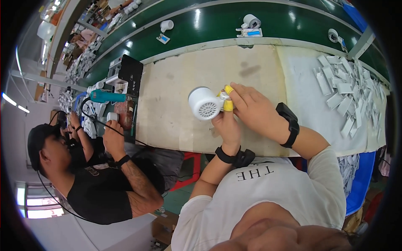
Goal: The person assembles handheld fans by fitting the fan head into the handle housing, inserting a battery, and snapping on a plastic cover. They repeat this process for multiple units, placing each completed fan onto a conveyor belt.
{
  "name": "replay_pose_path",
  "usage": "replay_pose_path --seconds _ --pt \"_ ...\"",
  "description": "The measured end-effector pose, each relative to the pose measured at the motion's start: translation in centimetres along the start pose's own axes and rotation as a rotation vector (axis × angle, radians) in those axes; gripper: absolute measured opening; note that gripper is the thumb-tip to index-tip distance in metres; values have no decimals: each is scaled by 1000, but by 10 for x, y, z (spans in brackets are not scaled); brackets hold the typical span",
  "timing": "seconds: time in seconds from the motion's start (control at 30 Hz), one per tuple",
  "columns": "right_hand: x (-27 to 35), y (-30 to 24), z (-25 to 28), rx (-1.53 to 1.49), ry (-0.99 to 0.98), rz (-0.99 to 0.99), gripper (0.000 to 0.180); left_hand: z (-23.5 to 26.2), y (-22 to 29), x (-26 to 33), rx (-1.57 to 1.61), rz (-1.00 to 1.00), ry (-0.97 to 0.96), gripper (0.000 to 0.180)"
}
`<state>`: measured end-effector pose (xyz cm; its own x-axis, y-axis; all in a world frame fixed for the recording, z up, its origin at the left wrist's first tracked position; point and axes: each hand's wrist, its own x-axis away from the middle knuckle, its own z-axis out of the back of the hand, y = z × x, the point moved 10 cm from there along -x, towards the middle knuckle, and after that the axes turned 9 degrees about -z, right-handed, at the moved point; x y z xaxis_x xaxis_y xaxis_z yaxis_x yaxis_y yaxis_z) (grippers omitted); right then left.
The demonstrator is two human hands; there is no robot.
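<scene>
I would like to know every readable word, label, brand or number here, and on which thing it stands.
I will not copy wording, only say where it stands.
White T-shirt, at the bottom: large dark letters, upside down, readable.
Black T-shirt, at left: small pale letters, only partly clear.
White grilled device, held: no lettering that I can make out.

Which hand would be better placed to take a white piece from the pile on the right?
Likely the right hand: it's nearer the white pieces than the left hand, though both are at the white housing.

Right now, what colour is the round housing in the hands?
Mostly white; the round housing shows best in the head view.
</scene>
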<state>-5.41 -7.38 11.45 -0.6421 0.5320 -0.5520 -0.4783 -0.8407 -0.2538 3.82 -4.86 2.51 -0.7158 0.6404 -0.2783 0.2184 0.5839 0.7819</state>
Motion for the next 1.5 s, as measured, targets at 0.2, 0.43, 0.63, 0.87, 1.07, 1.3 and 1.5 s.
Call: replay_pose_path --seconds 0.2,0.43,0.63,0.87,1.07,1.3,1.5 --pt "-2 35 28 -279 -6 -117 51 -2 28 -17 242 -5 -36 30" --pt "7 45 -7 -914 -454 -479 30 -17 42 -18 289 -1 -60 30" --pt "-7 17 16 -671 -295 -50 37 -26 63 -24 415 14 -111 33" --pt "13 41 -78 -540 -667 -243 36 6 32 -76 -774 79 -436 27" --pt "-5 69 -82 -474 -685 -261 34 151 50 -192 -1779 -18 -324 42" --pt "-5 76 -81 -366 -585 -178 34 80 38 -276 -2060 -113 -938 31" --pt "-7 53 -86 -232 -555 -51 38 158 -29 -464 -1811 41 -245 27"
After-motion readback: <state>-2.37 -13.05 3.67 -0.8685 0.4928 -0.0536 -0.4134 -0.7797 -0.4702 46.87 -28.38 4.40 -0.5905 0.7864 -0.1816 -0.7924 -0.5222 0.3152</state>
